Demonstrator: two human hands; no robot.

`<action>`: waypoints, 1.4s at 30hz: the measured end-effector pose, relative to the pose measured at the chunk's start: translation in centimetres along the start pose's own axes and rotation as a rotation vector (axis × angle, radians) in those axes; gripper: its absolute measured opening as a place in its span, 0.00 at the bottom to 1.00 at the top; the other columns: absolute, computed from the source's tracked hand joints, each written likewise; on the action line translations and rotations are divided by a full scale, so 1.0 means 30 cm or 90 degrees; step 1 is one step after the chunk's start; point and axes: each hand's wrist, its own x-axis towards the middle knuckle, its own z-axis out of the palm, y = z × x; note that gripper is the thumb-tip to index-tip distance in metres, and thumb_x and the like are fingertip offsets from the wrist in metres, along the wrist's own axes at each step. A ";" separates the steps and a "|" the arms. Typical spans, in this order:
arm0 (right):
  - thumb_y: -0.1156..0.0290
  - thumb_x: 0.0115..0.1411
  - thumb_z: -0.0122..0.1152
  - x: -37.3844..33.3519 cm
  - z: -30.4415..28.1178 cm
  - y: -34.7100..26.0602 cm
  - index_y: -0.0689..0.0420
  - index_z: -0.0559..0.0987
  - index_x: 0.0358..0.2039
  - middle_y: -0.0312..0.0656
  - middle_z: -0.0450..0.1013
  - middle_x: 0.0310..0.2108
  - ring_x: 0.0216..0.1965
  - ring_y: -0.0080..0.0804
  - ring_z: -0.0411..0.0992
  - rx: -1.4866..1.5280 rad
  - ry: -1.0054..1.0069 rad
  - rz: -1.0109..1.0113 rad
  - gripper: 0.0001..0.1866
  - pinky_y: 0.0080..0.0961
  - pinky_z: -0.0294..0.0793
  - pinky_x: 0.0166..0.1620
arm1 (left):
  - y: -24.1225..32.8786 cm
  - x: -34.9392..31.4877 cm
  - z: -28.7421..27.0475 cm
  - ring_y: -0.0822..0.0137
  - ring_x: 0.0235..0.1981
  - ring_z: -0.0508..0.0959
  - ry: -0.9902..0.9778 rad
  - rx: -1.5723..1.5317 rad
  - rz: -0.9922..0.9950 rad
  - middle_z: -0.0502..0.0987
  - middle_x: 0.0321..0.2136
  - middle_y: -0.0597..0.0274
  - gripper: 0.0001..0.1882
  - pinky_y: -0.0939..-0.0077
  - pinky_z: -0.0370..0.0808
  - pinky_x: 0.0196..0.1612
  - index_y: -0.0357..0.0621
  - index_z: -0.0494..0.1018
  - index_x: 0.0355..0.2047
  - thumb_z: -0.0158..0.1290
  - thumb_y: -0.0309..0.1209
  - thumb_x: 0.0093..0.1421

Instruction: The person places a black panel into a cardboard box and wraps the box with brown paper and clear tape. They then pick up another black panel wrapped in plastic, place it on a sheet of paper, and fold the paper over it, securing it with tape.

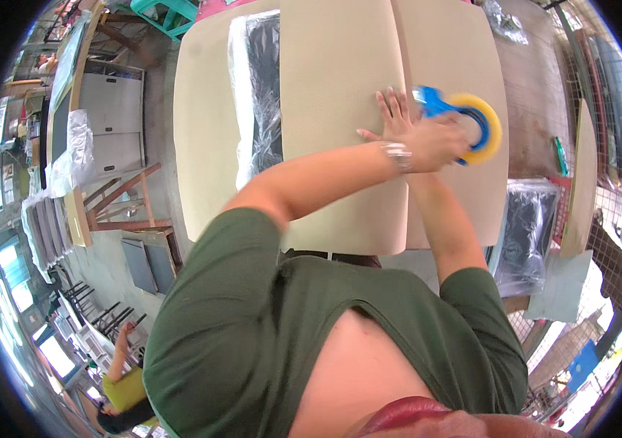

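Note:
A large sheet of brown cardboard (340, 80) lies in front of me, folded over a dark panel (266, 80) wrapped in clear plastic, which shows in a gap on the left. Two cardboard edges meet along a seam right of the middle. My left arm reaches across over my right one. Its hand (435, 143) is closed on a blue tape dispenser (434, 101) with a yellow-edged roll (495, 131), blurred by motion above the right flap. Beneath it, my right hand (396, 120) presses flat beside the seam, fingers spread; its wrist is partly hidden.
On the right, a plastic-wrapped dark panel (526, 230) stands near wire mesh and boards. A grey cabinet (110, 109) and wooden trestle (125, 193) are at left. A green stool (167, 16) stands far left. Another person in a yellow top (125, 390) is at lower left.

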 end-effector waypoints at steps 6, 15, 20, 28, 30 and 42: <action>0.30 0.47 0.51 0.006 0.006 0.045 0.47 0.53 0.65 0.35 0.44 0.67 0.69 0.36 0.35 -0.052 -0.053 0.041 0.50 0.63 0.27 0.63 | 0.073 0.250 0.443 0.66 0.48 0.72 -0.298 0.124 0.097 0.74 0.40 0.62 0.16 0.46 0.55 0.60 0.49 0.74 0.41 0.54 0.33 0.49; 0.33 0.49 0.51 0.026 -0.028 0.015 0.46 0.49 0.66 0.36 0.42 0.68 0.69 0.39 0.35 -0.093 -0.152 0.063 0.50 0.56 0.29 0.65 | -0.514 -0.356 0.020 0.49 0.54 0.65 0.362 -0.062 -0.365 0.70 0.47 0.48 0.24 0.57 0.59 0.58 0.40 0.69 0.47 0.57 0.33 0.49; 0.33 0.50 0.50 0.038 -0.006 -0.043 0.45 0.48 0.66 0.37 0.41 0.68 0.69 0.39 0.34 -0.098 -0.144 0.025 0.49 0.57 0.28 0.65 | -0.710 -1.742 -0.269 0.49 0.48 0.71 0.324 0.569 -0.995 0.74 0.41 0.45 0.17 0.54 0.66 0.51 0.43 0.75 0.42 0.47 0.31 0.51; 0.37 0.50 0.54 0.020 -0.031 0.023 0.44 0.47 0.66 0.37 0.40 0.68 0.69 0.39 0.35 -0.156 -0.157 0.049 0.49 0.56 0.30 0.65 | -0.435 -2.063 -0.281 0.58 0.43 0.76 0.394 -0.394 -1.385 0.77 0.41 0.52 0.19 0.65 0.70 0.47 0.39 0.75 0.44 0.50 0.39 0.58; 0.37 0.50 0.53 0.025 -0.020 0.005 0.44 0.46 0.66 0.37 0.40 0.68 0.69 0.39 0.35 -0.145 -0.161 0.035 0.49 0.56 0.31 0.65 | -0.368 -2.080 -0.356 0.60 0.46 0.74 0.461 -0.461 -1.331 0.77 0.43 0.52 0.23 0.66 0.68 0.50 0.38 0.73 0.47 0.55 0.40 0.56; 0.37 0.51 0.53 0.029 0.000 0.000 0.43 0.46 0.66 0.37 0.40 0.68 0.69 0.40 0.35 -0.152 -0.154 0.024 0.48 0.55 0.33 0.65 | -0.371 -2.049 -0.376 0.63 0.46 0.74 0.347 -0.370 -1.318 0.76 0.44 0.51 0.27 0.70 0.69 0.50 0.35 0.71 0.48 0.63 0.36 0.49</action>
